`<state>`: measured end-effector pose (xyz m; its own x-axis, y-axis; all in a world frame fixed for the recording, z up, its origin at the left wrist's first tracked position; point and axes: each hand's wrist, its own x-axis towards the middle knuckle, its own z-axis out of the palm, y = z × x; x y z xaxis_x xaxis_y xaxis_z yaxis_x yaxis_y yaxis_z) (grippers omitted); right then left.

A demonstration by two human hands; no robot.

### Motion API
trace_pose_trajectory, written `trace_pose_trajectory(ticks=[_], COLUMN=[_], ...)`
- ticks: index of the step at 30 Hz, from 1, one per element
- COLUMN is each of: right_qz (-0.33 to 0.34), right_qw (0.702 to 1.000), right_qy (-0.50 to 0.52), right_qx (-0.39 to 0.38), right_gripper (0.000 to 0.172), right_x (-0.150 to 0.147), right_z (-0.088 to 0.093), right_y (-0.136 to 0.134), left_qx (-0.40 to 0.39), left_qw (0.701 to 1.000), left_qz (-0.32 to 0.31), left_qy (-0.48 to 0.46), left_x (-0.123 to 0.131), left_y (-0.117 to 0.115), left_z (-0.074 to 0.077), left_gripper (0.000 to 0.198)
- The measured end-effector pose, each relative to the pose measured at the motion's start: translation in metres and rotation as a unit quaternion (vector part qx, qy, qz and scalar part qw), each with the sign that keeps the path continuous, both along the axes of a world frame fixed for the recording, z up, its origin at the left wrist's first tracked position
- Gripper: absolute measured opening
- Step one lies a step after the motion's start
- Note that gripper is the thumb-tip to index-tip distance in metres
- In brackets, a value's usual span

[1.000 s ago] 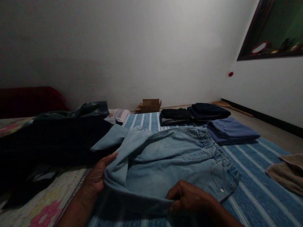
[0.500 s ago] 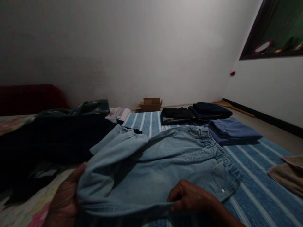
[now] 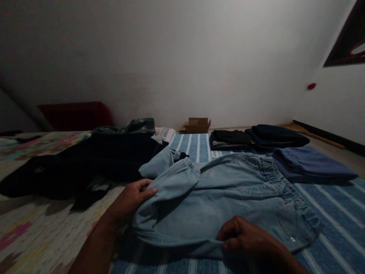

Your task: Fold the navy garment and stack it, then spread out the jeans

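Light-blue jeans (image 3: pixel 228 198) with an elastic waistband lie across the striped cloth, waistband to the right. The leg end on the left is folded back over, with its gathered cuff on top. My left hand (image 3: pixel 134 198) is closed on the left side of that fold, thumb on the upper face. At the near edge, my right hand (image 3: pixel 242 234) pinches the denim between thumb and curled fingers. Just beyond my left hand lies a heap of dark clothes (image 3: pixel 114 156).
Folded blue trousers (image 3: pixel 310 161), a black folded pile (image 3: pixel 230 137) and a navy folded garment (image 3: pixel 276 135) stand at the right and back. A cardboard box (image 3: pixel 198 125) sits by the wall. Under everything are a blue striped cloth (image 3: pixel 339 217) and a floral sheet (image 3: pixel 57 228).
My left hand has moved up along the folded leg, from its lower left side to its upper left. The right hand still grips the near edge. The view has turned left.
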<state>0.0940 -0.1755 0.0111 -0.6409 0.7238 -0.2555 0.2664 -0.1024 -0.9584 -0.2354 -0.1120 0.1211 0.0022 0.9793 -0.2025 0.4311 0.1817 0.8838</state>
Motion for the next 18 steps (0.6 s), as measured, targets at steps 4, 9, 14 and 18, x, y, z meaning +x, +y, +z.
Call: trace_pose_trajectory(ticks=[4,9,14,18], right_qz=[-0.006,-0.015,-0.024,-0.007], right_qw=[1.000,1.000,0.999,0.998], right_qy=[0.005,0.000,0.018,0.039], right_qx=[-0.017,-0.017,-0.032,-0.050], right_gripper=[0.009,0.015,0.027,0.036], right_x=[-0.001,0.000,0.001,0.001], right_z=[-0.001,0.000,-0.001,-0.005], right_y=[-0.001,-0.001,-0.002,-0.001], left_qx=[0.073,0.045,0.030,0.108], left_qw=[0.989,0.976,0.989,0.991], left_qz=[-0.054,-0.127,-0.122,0.072], left_qy=[0.121,0.171,0.078,0.034], left_x=[0.012,0.040,0.039,0.013], left_y=[0.024,0.041,0.029,0.012], left_z=[0.008,0.002,-0.001,0.011], left_gripper=[0.034,0.018,0.019,0.040])
